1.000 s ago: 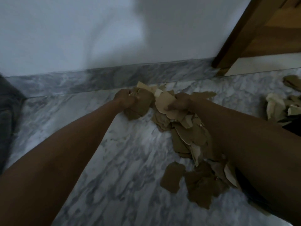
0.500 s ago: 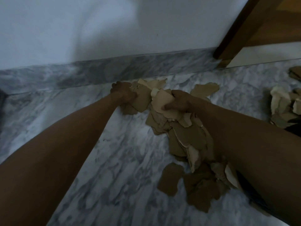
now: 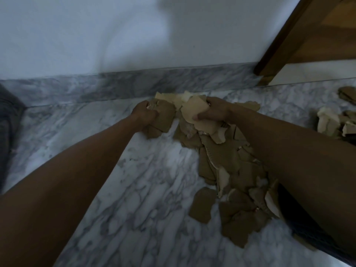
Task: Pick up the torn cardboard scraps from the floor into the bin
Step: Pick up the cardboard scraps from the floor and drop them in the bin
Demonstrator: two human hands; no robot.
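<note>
Torn brown cardboard scraps lie in a long heap on the marble floor, running from the skirting toward my right leg. My left hand grips a dark brown scrap at the heap's far left end. My right hand holds a pale tan scrap with the thumb on top, at the heap's far end. One loose scrap sits apart near the front. No bin is in view.
A white wall and grey marble skirting run close behind the heap. A wooden door frame stands at the upper right. A second small pile of scraps lies at the right edge. Dark fabric shows at the left edge.
Both hands have stayed on the far end of the heap and closed tighter on their scraps, drawing them slightly together. The view has shifted a little.
</note>
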